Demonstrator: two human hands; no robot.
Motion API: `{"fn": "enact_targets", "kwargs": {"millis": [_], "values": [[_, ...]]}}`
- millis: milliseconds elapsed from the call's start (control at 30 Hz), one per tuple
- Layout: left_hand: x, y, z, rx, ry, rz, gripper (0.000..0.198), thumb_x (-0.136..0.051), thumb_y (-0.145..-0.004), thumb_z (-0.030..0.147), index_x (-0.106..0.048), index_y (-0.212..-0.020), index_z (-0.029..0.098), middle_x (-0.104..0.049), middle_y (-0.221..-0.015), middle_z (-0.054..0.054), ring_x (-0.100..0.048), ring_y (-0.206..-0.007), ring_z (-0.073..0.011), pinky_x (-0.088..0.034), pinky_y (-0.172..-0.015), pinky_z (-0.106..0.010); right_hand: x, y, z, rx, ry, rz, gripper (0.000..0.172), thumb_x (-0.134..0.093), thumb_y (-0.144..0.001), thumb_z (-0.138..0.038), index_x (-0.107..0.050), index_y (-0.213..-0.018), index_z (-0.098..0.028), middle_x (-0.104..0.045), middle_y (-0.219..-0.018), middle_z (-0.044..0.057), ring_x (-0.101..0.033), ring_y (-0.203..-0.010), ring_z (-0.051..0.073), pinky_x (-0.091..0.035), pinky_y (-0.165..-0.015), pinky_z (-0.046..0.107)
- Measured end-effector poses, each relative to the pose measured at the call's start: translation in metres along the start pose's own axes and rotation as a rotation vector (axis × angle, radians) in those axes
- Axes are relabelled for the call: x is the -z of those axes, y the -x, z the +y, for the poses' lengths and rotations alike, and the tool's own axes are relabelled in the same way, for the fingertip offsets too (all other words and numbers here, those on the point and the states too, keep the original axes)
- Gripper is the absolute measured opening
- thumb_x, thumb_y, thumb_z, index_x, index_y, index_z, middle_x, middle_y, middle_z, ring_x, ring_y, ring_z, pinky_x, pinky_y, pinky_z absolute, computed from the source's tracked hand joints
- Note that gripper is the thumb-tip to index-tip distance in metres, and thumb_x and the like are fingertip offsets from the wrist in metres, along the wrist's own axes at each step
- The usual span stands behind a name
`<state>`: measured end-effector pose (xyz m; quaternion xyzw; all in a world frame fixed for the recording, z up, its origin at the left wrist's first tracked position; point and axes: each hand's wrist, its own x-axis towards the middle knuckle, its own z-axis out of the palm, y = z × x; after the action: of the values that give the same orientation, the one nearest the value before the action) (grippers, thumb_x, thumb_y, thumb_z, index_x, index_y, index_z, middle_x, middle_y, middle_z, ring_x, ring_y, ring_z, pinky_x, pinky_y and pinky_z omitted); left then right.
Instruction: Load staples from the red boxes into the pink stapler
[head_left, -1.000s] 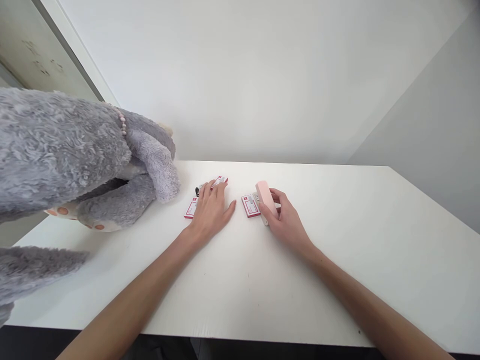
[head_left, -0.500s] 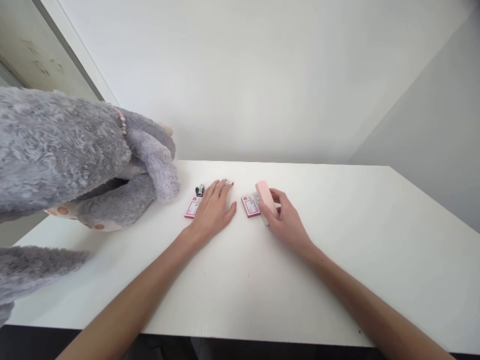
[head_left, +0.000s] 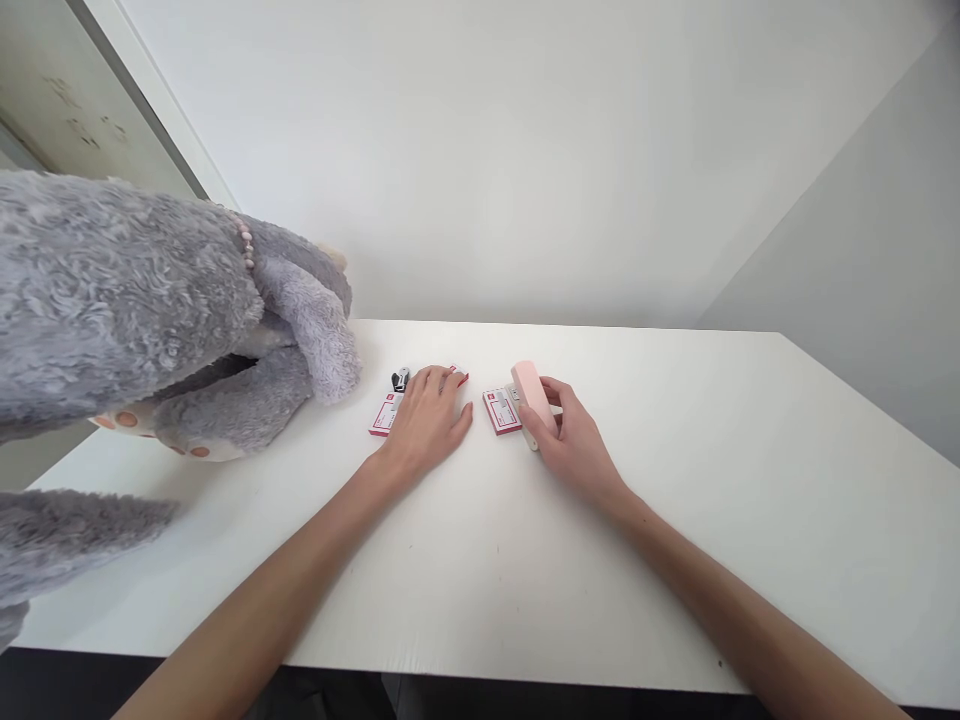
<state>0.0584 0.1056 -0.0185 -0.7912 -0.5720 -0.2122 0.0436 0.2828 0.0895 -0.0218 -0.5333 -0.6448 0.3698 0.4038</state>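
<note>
My right hand (head_left: 574, 440) is wrapped round a pink stapler (head_left: 531, 398) that rests on the white table (head_left: 675, 500). A small red-and-white staple box (head_left: 501, 410) lies just left of the stapler. My left hand (head_left: 426, 418) lies palm down with its fingers curled over another small red box (head_left: 459, 377), of which only a corner shows. A third red-and-white box (head_left: 382, 416) sits at the left edge of that hand. A small black-and-silver staple remover (head_left: 400, 380) lies just beyond the left hand's fingers.
A big grey plush toy (head_left: 150, 320) with a pink bead necklace fills the left side of the table, one limb (head_left: 75, 530) hanging near the front-left edge. White walls stand behind and to the right of the table.
My left hand has slid a small red box to the right and its fingers have curled over it. The right hand and stapler have stayed still.
</note>
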Motion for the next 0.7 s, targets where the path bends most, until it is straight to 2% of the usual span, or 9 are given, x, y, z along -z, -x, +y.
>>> {"fn": "enact_targets", "kwargs": {"millis": [233,533,633,700], "values": [[-0.0004,0.0015,0.0001,0.041,0.019,-0.036,0.041,-0.048,-0.099,0.032,-0.053,-0.138,0.019,-0.054,-0.142,-0.014,-0.052,-0.132,-0.0333,-0.049,-0.108,-0.051,-0.0002,0.0002,-0.0005,-0.004,0.001,-0.004,0.056,-0.057,-0.096,-0.056,-0.048,-0.142,-0.025,-0.059,-0.143,0.013,-0.061,-0.123,0.029,-0.053,-0.098,0.046],[-0.0017,0.0009,0.0,0.019,-0.07,0.009,0.033,-0.046,-0.099,0.029,-0.06,-0.128,0.019,-0.056,-0.139,-0.014,-0.058,-0.12,-0.0344,-0.051,-0.1,-0.052,-0.0006,-0.0004,0.0011,0.007,-0.002,-0.004,0.056,-0.057,-0.096,-0.057,-0.049,-0.141,-0.025,-0.058,-0.145,0.013,-0.062,-0.122,0.029,-0.054,-0.098,0.046],[-0.0021,0.0013,-0.001,0.021,-0.06,0.009,0.035,-0.046,-0.1,0.031,-0.058,-0.13,0.018,-0.053,-0.145,-0.016,-0.052,-0.131,-0.0355,-0.048,-0.107,-0.053,-0.0005,-0.0006,0.0006,0.011,0.0,-0.001,0.055,-0.057,-0.096,-0.056,-0.049,-0.141,-0.026,-0.059,-0.145,0.012,-0.062,-0.123,0.029,-0.053,-0.098,0.046],[-0.0028,0.0018,-0.0023,0.018,-0.035,-0.014,0.039,-0.045,-0.1,0.032,-0.055,-0.135,0.017,-0.045,-0.155,-0.017,-0.043,-0.143,-0.0354,-0.042,-0.115,-0.054,-0.0004,-0.0007,0.0006,0.017,0.002,-0.002,0.055,-0.057,-0.096,-0.056,-0.048,-0.141,-0.026,-0.059,-0.145,0.012,-0.061,-0.125,0.029,-0.053,-0.099,0.046]]}}
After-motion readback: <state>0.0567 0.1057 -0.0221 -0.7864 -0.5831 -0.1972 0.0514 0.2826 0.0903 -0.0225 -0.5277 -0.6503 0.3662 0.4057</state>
